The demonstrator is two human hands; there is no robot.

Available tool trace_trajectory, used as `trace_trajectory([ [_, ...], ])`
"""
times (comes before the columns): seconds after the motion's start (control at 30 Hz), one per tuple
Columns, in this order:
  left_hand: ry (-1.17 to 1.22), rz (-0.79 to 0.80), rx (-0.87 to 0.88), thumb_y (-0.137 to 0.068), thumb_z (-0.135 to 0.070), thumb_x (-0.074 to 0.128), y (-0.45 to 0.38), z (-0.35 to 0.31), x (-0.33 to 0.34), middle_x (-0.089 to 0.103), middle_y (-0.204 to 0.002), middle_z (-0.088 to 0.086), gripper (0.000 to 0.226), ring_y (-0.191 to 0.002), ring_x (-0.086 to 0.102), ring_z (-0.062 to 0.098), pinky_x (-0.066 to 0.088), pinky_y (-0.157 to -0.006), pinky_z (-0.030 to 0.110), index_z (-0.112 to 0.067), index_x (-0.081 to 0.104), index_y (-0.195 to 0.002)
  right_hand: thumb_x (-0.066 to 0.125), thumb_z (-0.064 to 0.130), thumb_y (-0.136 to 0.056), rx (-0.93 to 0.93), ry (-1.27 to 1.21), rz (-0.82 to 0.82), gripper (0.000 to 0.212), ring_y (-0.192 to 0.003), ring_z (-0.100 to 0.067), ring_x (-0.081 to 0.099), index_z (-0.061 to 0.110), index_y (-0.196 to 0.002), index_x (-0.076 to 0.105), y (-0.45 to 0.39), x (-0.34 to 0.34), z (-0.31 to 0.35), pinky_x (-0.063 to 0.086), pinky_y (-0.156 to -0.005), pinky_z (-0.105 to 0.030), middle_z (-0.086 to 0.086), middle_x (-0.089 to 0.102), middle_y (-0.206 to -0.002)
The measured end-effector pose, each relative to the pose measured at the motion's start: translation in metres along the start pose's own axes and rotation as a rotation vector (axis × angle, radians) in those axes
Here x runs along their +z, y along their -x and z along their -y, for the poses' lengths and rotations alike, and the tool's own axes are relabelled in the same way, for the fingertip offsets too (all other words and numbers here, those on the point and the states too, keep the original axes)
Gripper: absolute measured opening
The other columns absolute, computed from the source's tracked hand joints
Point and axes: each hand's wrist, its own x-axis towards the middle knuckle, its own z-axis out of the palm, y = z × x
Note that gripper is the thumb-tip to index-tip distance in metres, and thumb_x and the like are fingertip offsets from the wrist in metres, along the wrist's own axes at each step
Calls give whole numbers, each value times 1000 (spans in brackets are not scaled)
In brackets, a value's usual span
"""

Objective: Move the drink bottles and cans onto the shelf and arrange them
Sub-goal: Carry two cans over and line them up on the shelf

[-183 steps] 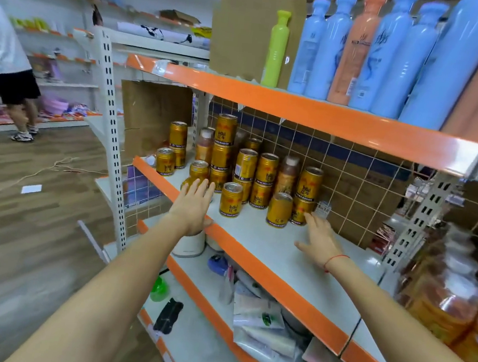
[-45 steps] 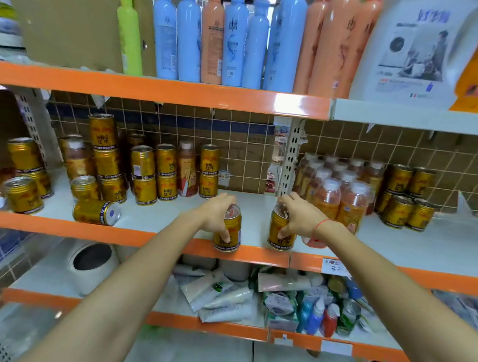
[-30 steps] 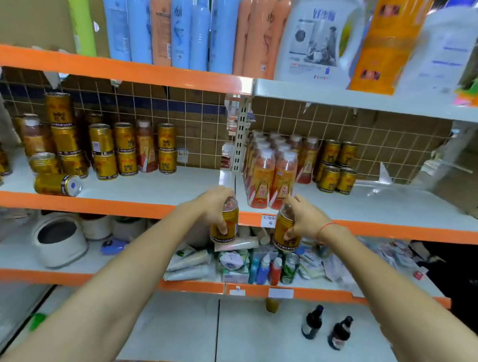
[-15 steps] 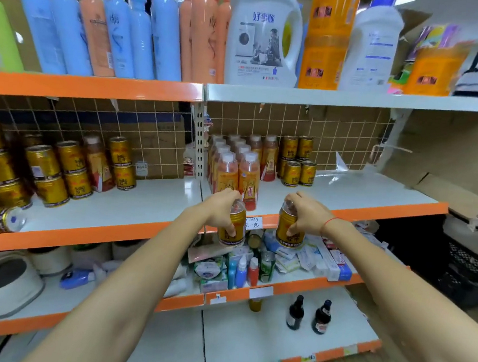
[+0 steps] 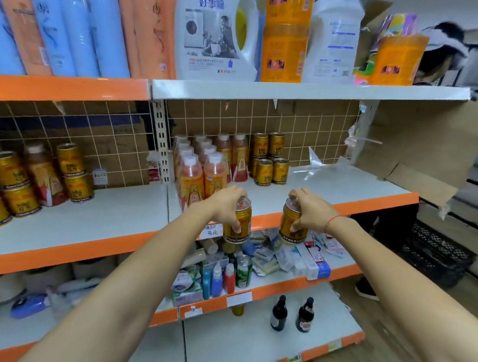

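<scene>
Each of my hands grips a gold drink can from above. My left hand (image 5: 225, 206) holds one gold can (image 5: 238, 228) and my right hand (image 5: 311, 209) holds another gold can (image 5: 291, 230), both upright in the air in front of the orange edge of the right middle shelf (image 5: 349, 189). On that shelf stand several orange tea bottles (image 5: 200, 171) in rows and stacked gold cans (image 5: 269, 163) behind them. Its right half is bare. The left middle shelf (image 5: 104, 219) carries more stacked gold cans (image 5: 4, 185) and bottles.
The top shelf holds tall blue and orange bottles (image 5: 80, 22) and detergent jugs (image 5: 215, 28). Cardboard (image 5: 421, 144) closes the shelf's right end. Below lie small packets and tubes (image 5: 291, 257), and two dark bottles (image 5: 291, 313) stand on the lowest shelf. A black crate (image 5: 436, 254) sits at right.
I picked up two cans from the left shelf section and carried them rightward. They now hang in front of the right section, and the view has swung right.
</scene>
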Motion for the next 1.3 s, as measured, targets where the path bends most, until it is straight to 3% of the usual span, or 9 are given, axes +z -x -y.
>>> trace_trajectory([
  [0.13, 17, -6, -15, -68, -27, 85, -37, -21, 8, 40, -136, 9, 92, -123, 42, 26, 39, -97, 34, -10, 32, -141, 84, 25, -66, 2, -25, -37, 85, -119, -29, 50, 12, -135, 36, -16, -11, -33, 47, -95, -42, -8, 45, -133],
  [0.23, 95, -42, -46, -66, -21, 86, -66, -42, 11, 39, -141, 9, 96, -126, 42, 27, 40, -98, 34, -11, 28, -142, 85, 24, -64, -29, -36, -28, 76, -112, -29, 52, 12, -126, 41, -34, -26, -62, 48, -91, -42, -10, 49, -125],
  [0.4, 171, -75, -106, -65, -17, 86, -112, -72, 11, 47, -130, 9, 84, -117, 49, 27, 47, -88, 36, -12, 34, -130, 87, 23, -60, -83, -54, -6, 66, -97, -24, 52, 13, -108, 43, -65, -46, -112, 47, -76, -35, -4, 49, -105],
  [0.63, 179, -127, -190, -64, -15, 87, -157, -89, 15, 46, -128, 8, 79, -113, 49, 26, 48, -88, 35, -14, 38, -127, 88, 23, -59, -142, -30, 36, 67, -101, -26, 54, 14, -108, 43, -111, -49, -157, 51, -85, -43, -7, 51, -110],
  [0.77, 134, -128, -245, -65, -19, 86, -176, -78, 8, 44, -128, 10, 83, -113, 47, 28, 45, -84, 33, -14, 35, -131, 87, 23, -61, -193, -29, 56, 64, -104, -25, 52, 15, -104, 41, -142, -46, -162, 49, -87, -38, -7, 46, -115],
  [0.93, 136, -166, -322, -66, -21, 85, -208, -48, 1, 45, -127, 13, 86, -111, 47, 29, 46, -81, 34, -17, 32, -134, 86, 22, -63, -231, -41, 43, 77, -108, -26, 51, 8, -125, 42, -187, -44, -157, 43, -80, -29, -12, 45, -121],
  [1.07, 170, -220, -341, -65, -20, 85, -229, -29, -5, 46, -133, 12, 93, -118, 46, 29, 43, -84, 32, -13, 31, -140, 84, 25, -66, -233, 1, 29, 87, -116, -30, 50, 13, -136, 35, -219, -42, -157, 48, -89, -35, -12, 39, -131],
  [1.3, 196, -271, -338, -63, -15, 86, -269, -8, -16, 48, -136, 9, 92, -123, 47, 27, 46, -97, 40, -17, 33, -139, 83, 24, -67, -213, -43, -31, 83, -118, -31, 50, 16, -136, 37, -269, -36, -160, 48, -96, -44, -12, 40, -136],
])
